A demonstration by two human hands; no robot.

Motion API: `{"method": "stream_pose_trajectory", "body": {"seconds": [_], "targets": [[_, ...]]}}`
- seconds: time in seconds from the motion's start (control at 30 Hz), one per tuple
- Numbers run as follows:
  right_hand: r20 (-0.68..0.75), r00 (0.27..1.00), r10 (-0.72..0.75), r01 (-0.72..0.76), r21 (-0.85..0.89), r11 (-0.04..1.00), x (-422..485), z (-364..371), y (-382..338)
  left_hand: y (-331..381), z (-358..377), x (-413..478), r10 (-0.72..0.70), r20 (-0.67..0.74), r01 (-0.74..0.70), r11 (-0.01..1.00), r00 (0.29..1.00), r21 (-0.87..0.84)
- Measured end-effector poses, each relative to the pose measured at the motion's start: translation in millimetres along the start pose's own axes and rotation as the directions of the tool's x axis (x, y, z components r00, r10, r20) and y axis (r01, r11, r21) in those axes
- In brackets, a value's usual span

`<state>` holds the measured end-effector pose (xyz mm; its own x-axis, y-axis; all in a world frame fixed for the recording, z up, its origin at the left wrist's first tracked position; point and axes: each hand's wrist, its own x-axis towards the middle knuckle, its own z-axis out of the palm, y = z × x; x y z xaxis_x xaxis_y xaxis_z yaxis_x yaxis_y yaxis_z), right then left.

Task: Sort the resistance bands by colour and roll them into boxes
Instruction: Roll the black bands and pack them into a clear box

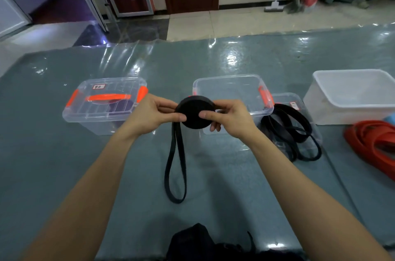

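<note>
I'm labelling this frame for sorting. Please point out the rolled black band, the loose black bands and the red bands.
rolled black band (pixel 193 110): head view, flat face of the coil.
loose black bands (pixel 284 127): head view, strands mid-pile.
red bands (pixel 370 143): head view, middle of the heap.

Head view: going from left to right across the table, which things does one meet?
lidded box → left hand → black roll, held by both hands → right hand → loose black bands → red bands
</note>
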<state>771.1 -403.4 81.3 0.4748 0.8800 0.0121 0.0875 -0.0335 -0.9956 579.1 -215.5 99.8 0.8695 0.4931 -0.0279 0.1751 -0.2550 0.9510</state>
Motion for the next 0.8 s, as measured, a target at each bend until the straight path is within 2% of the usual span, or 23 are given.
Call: {"method": "stream_pose_trajectory", "body": {"seconds": [0.13, 0.23, 0.3, 0.37, 0.47, 0.53, 0.6, 0.67, 0.8], "targets": [[-0.063, 0.995, 0.083, -0.063, 0.275, 0.959, -1.6, -0.2, 13.2, -18.1, 20.3, 1.8, 0.001, -0.109, -0.016, 0.991, 0.994, -0.134], [-0.013, 0.989, 0.15, -0.135, 0.36, 0.923, -7.1, 2.8, 23.8, -16.2, 24.5, 6.6, -0.017, -0.131, 0.002, 0.994, 0.991, -0.111], [0.066, 0.985, 0.162, -0.173, 0.236, 0.956, -10.7, -2.4, 26.8, -12.2, 16.6, 8.6, -0.036, -0.065, 0.036, 0.999, 0.997, 0.012], [0.099, 0.979, 0.178, -0.177, -0.024, 0.984, -10.0, -8.9, 26.8, -6.3, 6.3, 12.3, -0.07, 0.02, 0.064, 0.975, 0.997, 0.214], [0.123, 0.979, 0.163, -0.12, -0.298, 0.947, -1.3, -5.8, 19.7, 8.3, 0.4, 21.3, -0.129, 0.156, 0.024, 0.84, 0.979, 0.543], [0.211, 0.968, 0.135, -0.038, -0.41, 0.911, 4.7, 5.9, 16.1, 18.8, 1.4, 26.5, -0.152, 0.229, -0.031, 0.767, 0.962, 0.641], [0.234, 0.966, 0.109, 0.003, -0.433, 0.901, 8.9, 14.6, 16.5, 26.3, -0.1, 30.6, -0.146, 0.269, -0.078, 0.732, 0.952, 0.676], [0.175, 0.98, 0.092, -0.019, -0.382, 0.924, 13.3, 15.5, 19.3, 24.9, -5.5, 31.7, -0.116, 0.244, -0.067, 0.772, 0.963, 0.632], [0.077, 0.99, 0.114, -0.106, -0.101, 0.989, 18.0, 8.6, 23.5, 0.9, -14.3, 21.0, -0.077, 0.107, 0.046, 0.963, 0.991, 0.267]]}}
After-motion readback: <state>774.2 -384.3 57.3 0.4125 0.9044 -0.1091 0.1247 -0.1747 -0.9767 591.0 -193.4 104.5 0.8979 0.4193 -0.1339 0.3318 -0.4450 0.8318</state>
